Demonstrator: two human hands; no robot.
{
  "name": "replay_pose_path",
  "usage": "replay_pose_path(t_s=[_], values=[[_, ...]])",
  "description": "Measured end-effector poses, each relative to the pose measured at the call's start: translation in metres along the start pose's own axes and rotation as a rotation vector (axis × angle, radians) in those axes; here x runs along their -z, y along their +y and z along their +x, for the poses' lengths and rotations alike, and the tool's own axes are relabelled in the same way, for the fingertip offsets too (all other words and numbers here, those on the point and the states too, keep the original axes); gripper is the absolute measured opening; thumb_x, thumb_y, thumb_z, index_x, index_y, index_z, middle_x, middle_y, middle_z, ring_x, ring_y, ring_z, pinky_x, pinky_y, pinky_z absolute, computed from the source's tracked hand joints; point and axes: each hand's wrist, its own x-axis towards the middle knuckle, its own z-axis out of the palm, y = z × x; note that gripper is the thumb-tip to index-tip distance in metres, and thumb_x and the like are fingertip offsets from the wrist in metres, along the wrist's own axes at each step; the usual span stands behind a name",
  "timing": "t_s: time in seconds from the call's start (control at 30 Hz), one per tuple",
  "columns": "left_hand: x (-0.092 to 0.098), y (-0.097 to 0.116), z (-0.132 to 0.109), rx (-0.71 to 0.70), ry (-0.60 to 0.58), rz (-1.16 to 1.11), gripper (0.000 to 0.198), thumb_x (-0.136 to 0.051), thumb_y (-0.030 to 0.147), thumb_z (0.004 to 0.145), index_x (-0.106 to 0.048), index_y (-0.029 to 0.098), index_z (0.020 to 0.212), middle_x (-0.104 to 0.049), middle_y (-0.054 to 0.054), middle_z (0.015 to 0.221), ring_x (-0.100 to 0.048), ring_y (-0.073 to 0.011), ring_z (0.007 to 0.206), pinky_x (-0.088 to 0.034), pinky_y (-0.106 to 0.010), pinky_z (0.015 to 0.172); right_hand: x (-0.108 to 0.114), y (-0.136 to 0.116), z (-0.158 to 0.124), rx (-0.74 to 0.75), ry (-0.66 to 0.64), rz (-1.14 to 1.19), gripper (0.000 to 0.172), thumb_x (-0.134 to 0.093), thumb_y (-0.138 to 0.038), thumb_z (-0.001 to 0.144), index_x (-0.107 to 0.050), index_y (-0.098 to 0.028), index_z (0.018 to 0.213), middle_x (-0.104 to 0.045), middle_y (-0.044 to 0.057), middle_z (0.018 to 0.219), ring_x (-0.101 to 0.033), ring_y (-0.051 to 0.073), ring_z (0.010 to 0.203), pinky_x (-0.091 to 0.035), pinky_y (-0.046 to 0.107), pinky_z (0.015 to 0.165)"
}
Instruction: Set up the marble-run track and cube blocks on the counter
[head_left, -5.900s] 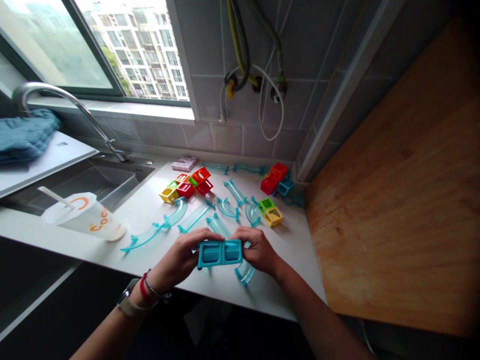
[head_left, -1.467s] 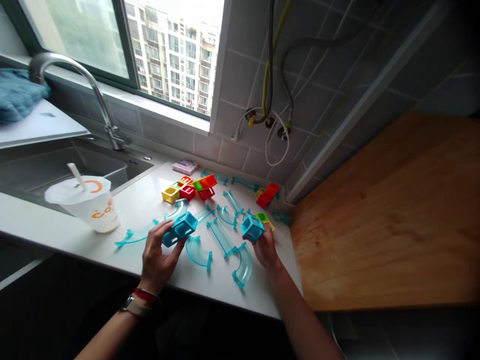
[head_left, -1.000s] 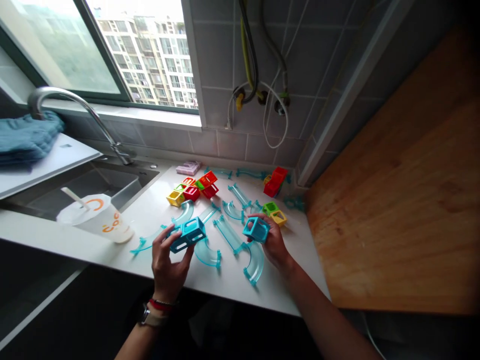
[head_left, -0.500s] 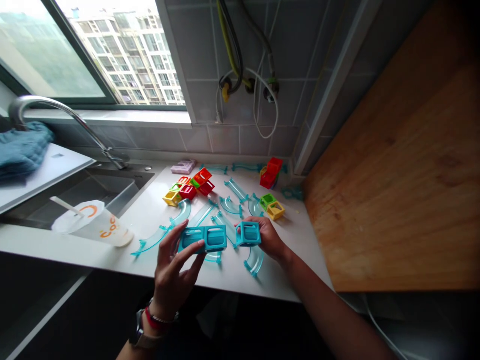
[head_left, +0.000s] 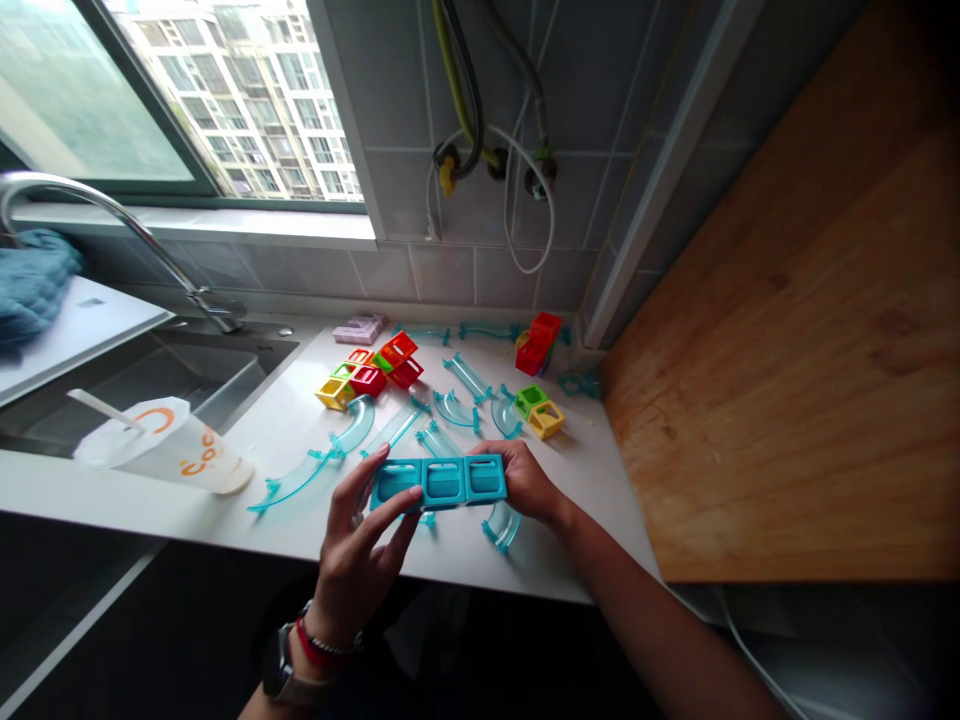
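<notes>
A row of three joined teal cube blocks is held above the white counter near its front edge. My left hand grips the row's left end from below, thumb and fingers pinched on it. My right hand holds the right end, fingers wrapped behind it. Under and behind the row lie several clear teal curved track pieces. A curved piece pokes out beneath my right hand.
Red, yellow and green cube blocks cluster at mid-counter, a green and yellow pair and red ones near the back right. A lidded cup with a straw lies at the left by the sink. A wooden worktop rises at the right.
The single teal cube in my right hand has come together with the two-cube piece in my left hand, making one row of three. Both hands moved inward.
</notes>
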Motion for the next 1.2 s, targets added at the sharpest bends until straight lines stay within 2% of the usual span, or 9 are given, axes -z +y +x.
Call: replay_pose_path(t_s=[0.13, 0.23, 0.3, 0.47, 0.63, 0.8, 0.87, 1.0, 1.2], values=[[0.001, 0.001, -0.001, 0.065, -0.027, -0.029, 0.057, -0.078, -0.001, 0.083, -0.065, 0.029, 0.13, -0.045, -0.012, 0.159, -0.05, -0.0371, 0.145, -0.05, -0.059, 0.115, 0.0, 0.002, 0.0, -0.004, -0.022, 0.018, 0.026, -0.089, -0.033, 0.073, -0.082, -0.017, 0.092, -0.075, 0.001, 0.075, -0.067, 0.016, 0.067, -0.054, 0.024, 0.061], [0.01, -0.003, 0.001, 0.214, -0.148, -0.205, 0.081, -0.087, 0.012, 0.08, -0.047, 0.032, 0.149, -0.041, -0.016, 0.162, -0.051, -0.0377, 0.144, -0.049, -0.059, 0.115, 0.0, 0.002, 0.001, -0.007, -0.043, 0.029, 0.03, -0.088, -0.038, 0.074, -0.082, -0.017, 0.094, -0.077, 0.003, 0.08, -0.071, 0.018, 0.073, -0.057, 0.027, 0.065], [0.018, -0.007, 0.006, 0.311, -0.248, -0.304, 0.091, -0.089, 0.022, 0.08, -0.037, 0.031, 0.155, -0.05, -0.017, 0.156, -0.058, -0.0353, 0.138, -0.054, -0.054, 0.111, 0.0, 0.003, 0.0, -0.013, -0.057, 0.034, 0.031, -0.088, -0.04, 0.074, -0.082, -0.017, 0.094, -0.078, 0.004, 0.083, -0.071, 0.018, 0.073, -0.058, 0.027, 0.066], [0.031, -0.005, 0.024, 0.186, -0.527, -0.082, 0.06, -0.083, 0.031, 0.087, -0.056, 0.031, 0.141, -0.068, -0.01, 0.134, -0.066, -0.0307, 0.122, -0.055, -0.047, 0.103, -0.001, 0.005, -0.002, -0.053, -0.091, 0.05, 0.032, -0.089, -0.035, 0.074, -0.083, -0.016, 0.099, -0.079, 0.005, 0.085, -0.069, 0.015, 0.069, -0.055, 0.025, 0.062], [0.021, 0.018, 0.042, 0.177, -0.633, 0.056, 0.057, -0.077, 0.04, 0.092, -0.056, 0.032, 0.144, -0.07, -0.008, 0.128, -0.07, -0.0296, 0.11, -0.058, -0.044, 0.093, -0.002, 0.001, -0.006, -0.069, -0.066, 0.081, 0.031, -0.09, -0.038, 0.072, -0.081, -0.015, 0.09, -0.074, 0.002, 0.074, -0.066, 0.015, 0.064, -0.054, 0.024, 0.059], [0.019, 0.02, 0.05, 0.365, -0.547, -0.079, 0.048, -0.075, 0.046, 0.093, -0.064, 0.03, 0.137, -0.073, -0.007, 0.124, -0.072, -0.0263, 0.107, -0.058, -0.038, 0.089, 0.0, -0.005, -0.006, -0.078, -0.14, 0.32, 0.056, -0.063, -0.067, 0.093, -0.075, -0.015, 0.107, -0.07, 0.005, 0.08, -0.067, 0.017, 0.066, -0.059, 0.029, 0.061], [0.019, 0.018, 0.05, 0.518, -0.473, -0.151, 0.051, -0.077, 0.049, 0.089, -0.067, 0.027, 0.134, -0.074, -0.009, 0.124, -0.072, -0.028, 0.108, -0.059, -0.04, 0.091, 0.0, -0.007, -0.006, -0.034, -0.176, 0.374, 0.063, -0.065, -0.074, 0.088, -0.072, -0.016, 0.113, -0.07, 0.006, 0.089, -0.068, 0.018, 0.076, -0.059, 0.03, 0.066], [0.012, 0.019, 0.051, 0.847, -0.374, -0.422, 0.06, -0.081, 0.052, 0.084, -0.069, 0.019, 0.133, -0.076, -0.012, 0.121, -0.073, -0.0325, 0.109, -0.062, -0.041, 0.086, -0.002, -0.008, -0.004, -0.014, -0.204, 0.234, 0.057, -0.086, -0.062, 0.076, -0.071, -0.019, 0.11, -0.068, 0.005, 0.096, -0.065, 0.019, 0.085, -0.056, 0.028, 0.073], [0.004, 0.023, 0.051, 0.994, -0.296, -0.681, 0.057, -0.085, 0.047, 0.082, -0.072, 0.015, 0.127, -0.079, -0.013, 0.119, -0.074, -0.0344, 0.11, -0.062, -0.036, 0.086, -0.007, -0.006, -0.006, -0.016, -0.124, 0.082, 0.042, -0.086, -0.052, 0.079, -0.071, -0.021, 0.104, -0.064, 0.003, 0.094, -0.064, 0.019, 0.089, -0.055, 0.03, 0.079]])
